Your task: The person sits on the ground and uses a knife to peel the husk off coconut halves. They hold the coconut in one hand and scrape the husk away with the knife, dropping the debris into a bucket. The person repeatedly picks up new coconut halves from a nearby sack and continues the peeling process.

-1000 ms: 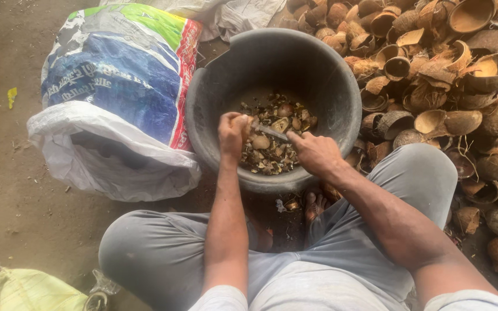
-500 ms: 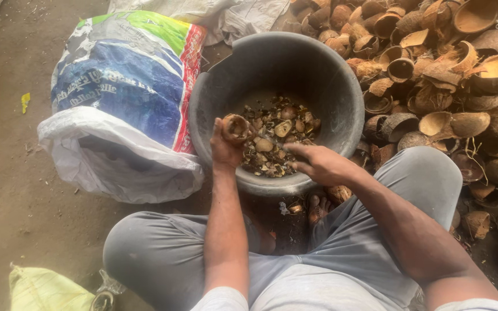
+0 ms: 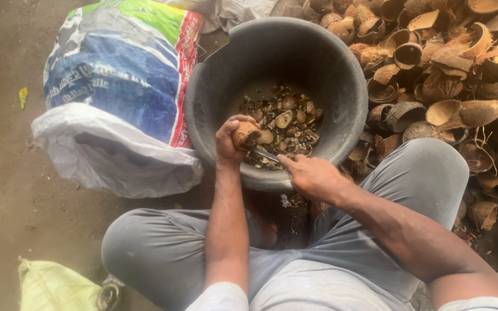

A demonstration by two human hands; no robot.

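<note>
My left hand (image 3: 230, 138) grips a brown half coconut shell (image 3: 245, 133) over the near rim of a large dark grey tub (image 3: 220, 75). My right hand (image 3: 312, 175) holds a small metal knife (image 3: 265, 154), its blade pointing into the shell. The tub's bottom holds several brown and pale coconut pieces (image 3: 286, 124). Both hands sit just above my grey-trousered knees.
A big heap of empty coconut shells and husk (image 3: 451, 75) lies to the right of the tub. A stuffed blue, green and white sack (image 3: 116, 86) stands on the left. A pale yellow bag (image 3: 53, 288) lies at the bottom left on the dirt floor.
My left hand turned the shell and lowered it toward the tub rim. My right hand came back with the knife, so its blade now meets the shell.
</note>
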